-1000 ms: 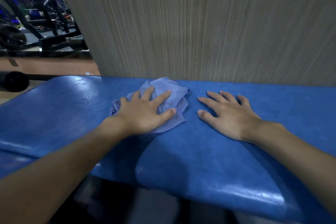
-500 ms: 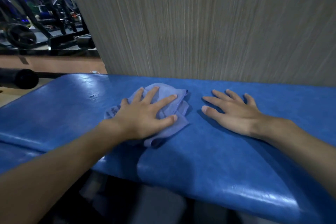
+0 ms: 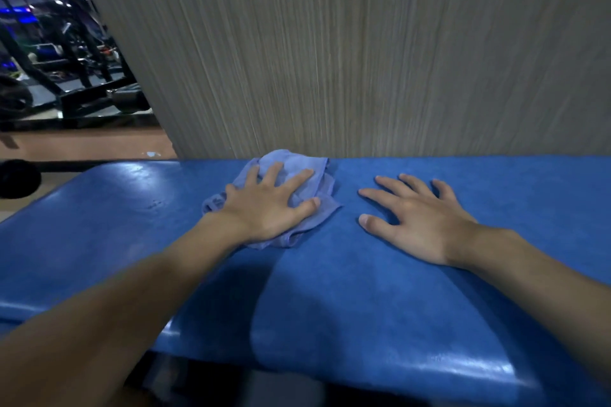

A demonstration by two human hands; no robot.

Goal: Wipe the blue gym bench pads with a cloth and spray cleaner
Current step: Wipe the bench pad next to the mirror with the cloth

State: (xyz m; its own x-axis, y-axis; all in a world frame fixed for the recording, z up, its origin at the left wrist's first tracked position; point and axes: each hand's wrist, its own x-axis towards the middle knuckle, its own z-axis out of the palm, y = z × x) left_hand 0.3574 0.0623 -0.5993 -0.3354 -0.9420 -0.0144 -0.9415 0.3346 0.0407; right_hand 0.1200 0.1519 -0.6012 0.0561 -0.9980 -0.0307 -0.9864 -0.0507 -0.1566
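While I lean over the pad: my weight is split across both hands, so the wipe has pressure behind it.
Bench pad [image 3: 380, 301]: a blue vinyl cushion running left to right in front of me, its far edge tight against a grey streaked wall panel [image 3: 363, 59]; a second blue pad section [image 3: 82, 225] lies to the left, meeting it at a seam near my left forearm.
Cloth [image 3: 297, 175]: pale blue and bunched, lying on the pad close to its far edge, left of centre; loose folds stick out beyond my fingers on the far and right sides.
Left hand [image 3: 271, 208]: flat on top of the cloth, fingers spread wide and pointing far-right, palm pressing down rather than pinching; I judge this keeps the rag from sliding out as I push it.
Right hand [image 3: 420, 218]: empty, also splayed flat, resting straight on the bare vinyl to the right of the cloth, not touching it; it looks like a brace for my upper body.
Arms: both forearms reach forward from the near edge, the left angled right, the right angled left.
Spray cleaner: not in view.
Progress, as I judge it: mid-wipe near the far edge; the near surface shines in patches.
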